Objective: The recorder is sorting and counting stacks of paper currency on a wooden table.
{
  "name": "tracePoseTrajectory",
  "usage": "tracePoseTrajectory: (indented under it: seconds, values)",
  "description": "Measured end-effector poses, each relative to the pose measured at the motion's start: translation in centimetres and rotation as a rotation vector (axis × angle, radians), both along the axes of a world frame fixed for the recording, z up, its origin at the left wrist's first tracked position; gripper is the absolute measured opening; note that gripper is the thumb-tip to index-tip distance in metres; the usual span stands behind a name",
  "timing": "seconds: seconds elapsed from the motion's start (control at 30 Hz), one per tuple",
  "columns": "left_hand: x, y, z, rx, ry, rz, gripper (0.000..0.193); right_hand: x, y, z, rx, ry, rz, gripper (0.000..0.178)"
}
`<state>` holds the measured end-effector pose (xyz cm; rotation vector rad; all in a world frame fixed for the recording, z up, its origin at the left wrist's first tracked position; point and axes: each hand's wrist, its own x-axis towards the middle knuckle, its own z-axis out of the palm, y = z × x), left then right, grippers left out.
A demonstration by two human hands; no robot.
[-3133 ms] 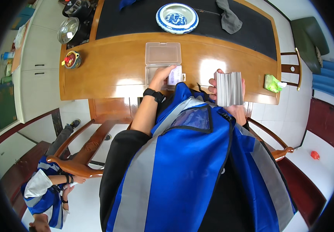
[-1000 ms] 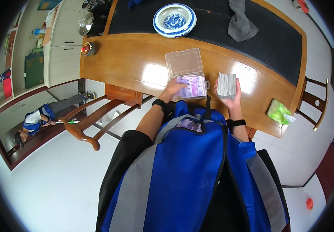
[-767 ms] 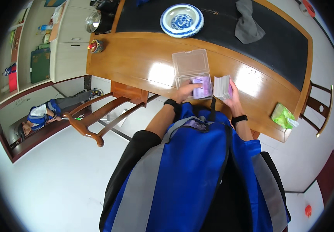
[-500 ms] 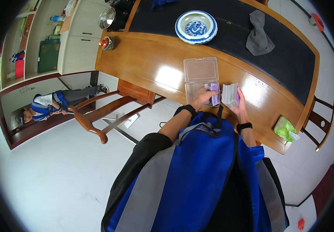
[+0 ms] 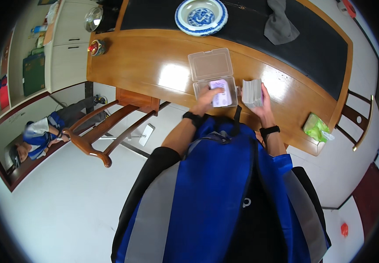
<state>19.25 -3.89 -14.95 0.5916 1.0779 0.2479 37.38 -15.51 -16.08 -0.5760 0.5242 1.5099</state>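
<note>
A clear plastic box (image 5: 195, 90) lies on the wooden table with its hinged lid (image 5: 210, 65) folded back, away from me. My left hand (image 5: 204, 99) is closed on purple printed cards (image 5: 220, 93) over the box, thumb on top, their broad face turned up. Just to the right, my right hand (image 5: 265, 106) grips a thick stack of cards (image 5: 252, 93), pale edges showing, fingers along its right side. My fingers hide part of the box's inside.
Beyond the box stands a blue-and-white porcelain bowl (image 5: 201, 17) on the table's black top (image 5: 154, 15). A grey cloth (image 5: 280, 26) lies farther right. A green plastic packet (image 5: 316, 127) sits at the near right corner. Wooden chairs (image 5: 94, 141) flank the table.
The purple cards in my left hand have turned from nearly edge-on to face up over the box. The right hand still holds its stack. The whole view has shifted slightly.
</note>
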Motion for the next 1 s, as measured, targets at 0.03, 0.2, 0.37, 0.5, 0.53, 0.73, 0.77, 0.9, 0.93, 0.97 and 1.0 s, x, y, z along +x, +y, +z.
tracePoseTrajectory:
  seconds: [0.03,0.2,0.37,0.5,0.53,0.73,0.77,0.9,0.93,0.97,1.0]
  values:
    - [-0.4,0.4,0.8,0.016,-0.008,-0.010,0.033,0.4,-0.3,0.0,-0.031,-0.006,-0.001,0.057]
    - [-4.5,4.1,5.5,0.041,-0.064,0.011,0.039,1.3,-1.5,0.5,0.212,0.066,0.029,0.051]
    - [-5.8,4.9,11.3,-0.041,-0.247,0.006,0.051,0.9,-0.8,6.7,0.586,0.053,0.021,0.063]
    - [-7.9,5.3,16.2,0.003,-0.380,-0.497,0.058,-1.6,-0.4,11.3,0.731,0.144,-0.041,0.070]
    - [-6.1,5.4,18.4,0.028,-0.452,-0.750,0.058,-1.6,-1.0,12.3,0.760,0.165,-0.075,0.071]
    - [-5.2,-0.3,24.7,0.757,-0.035,-1.584,0.045,-4.3,-1.5,15.2,0.782,0.107,-0.134,0.072]
    - [-5.3,-0.2,24.6,0.719,-0.053,-1.519,0.044,-4.5,-2.0,15.6,0.749,0.102,-0.139,0.073]
    - [-6.8,1.6,22.5,0.404,-0.209,-0.980,0.044,-6.5,-2.6,16.9,0.772,0.121,-0.182,0.081]
    - [-7.1,2.2,22.2,0.267,-0.175,-0.877,0.046,-6.8,-2.6,17.5,0.688,0.081,-0.189,0.086]
    - [-6.7,2.4,22.1,0.170,-0.182,-0.718,0.047,-7.2,-2.7,18.2,0.597,0.038,-0.202,0.092]
    - [-6.3,2.4,22.3,0.074,-0.246,-0.607,0.048,-7.6,-2.6,19.1,0.556,0.024,-0.213,0.102]
